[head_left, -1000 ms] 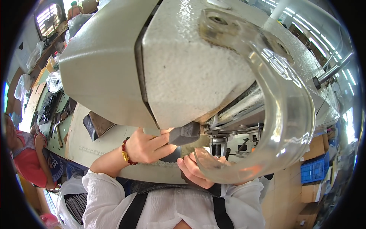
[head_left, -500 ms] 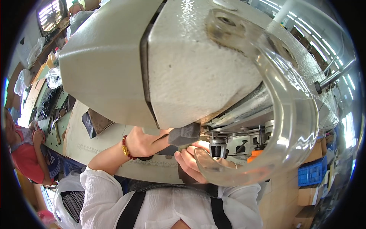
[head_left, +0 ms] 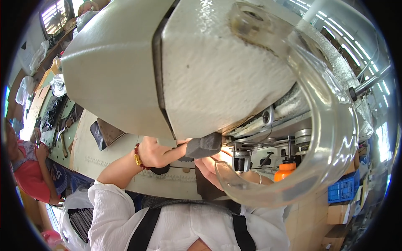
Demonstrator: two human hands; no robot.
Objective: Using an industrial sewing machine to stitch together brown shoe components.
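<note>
A big cream sewing machine head fills the upper middle and hides much of the work area. My left hand, with a red and gold bead bracelet at the wrist, reaches in beneath it. Its fingers are pressed together, and the tips disappear behind a grey foam-like block, so what they hold is hidden. My right hand is close by, left of the black and silver machine part, fingers bent and partly covered. A dark brown flat piece extends from under it toward the table's front edge.
A clear curved plastic guard arches over my right forearm. An orange-capped bottle stands right of the machine part. Dark folded pieces lie on the cream table. A person in red works at the left; a blue crate is at right.
My right hand has moved slightly up, its fingers now more hidden behind the grey block. More of the dark brown piece shows below it. The machine looks slightly shifted in view.
</note>
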